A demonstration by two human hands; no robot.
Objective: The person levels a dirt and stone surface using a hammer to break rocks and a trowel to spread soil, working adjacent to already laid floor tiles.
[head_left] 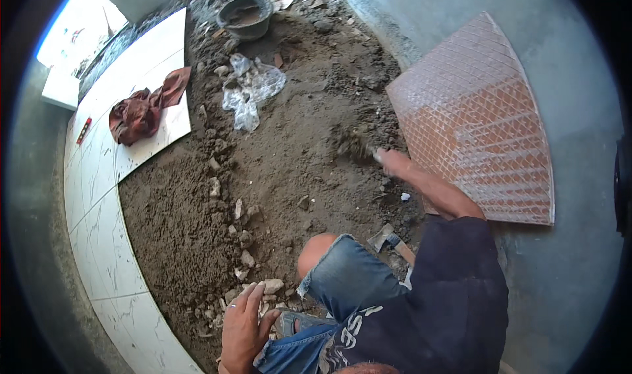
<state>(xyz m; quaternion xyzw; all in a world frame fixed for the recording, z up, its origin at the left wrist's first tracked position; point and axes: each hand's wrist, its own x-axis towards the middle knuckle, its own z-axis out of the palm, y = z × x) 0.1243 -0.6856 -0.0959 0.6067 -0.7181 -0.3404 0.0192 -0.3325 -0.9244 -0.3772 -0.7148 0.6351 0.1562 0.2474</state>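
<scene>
My right hand (393, 163) is closed round the handle of what looks like a trowel (378, 154). Its blade is blurred and mixed in with the dark wet mortar (354, 144) it works in. My left hand (245, 323), with a ring on one finger, is empty, its fingers stretched out. It hovers beside my knee, above several loose stones (270, 286). Left of the stones spreads a bed of rough damp mortar (181, 223), bordering the laid white tiles (112, 259).
A large tile (474, 127) leans against the right wall, its brown gridded back showing. A hatchet (390, 241) lies near my right knee. Farther off are a mortar bucket (245, 19) and a crumpled plastic bag (249, 92). A dark red cloth (139, 114) and a small red level (84, 130) rest on the tiles.
</scene>
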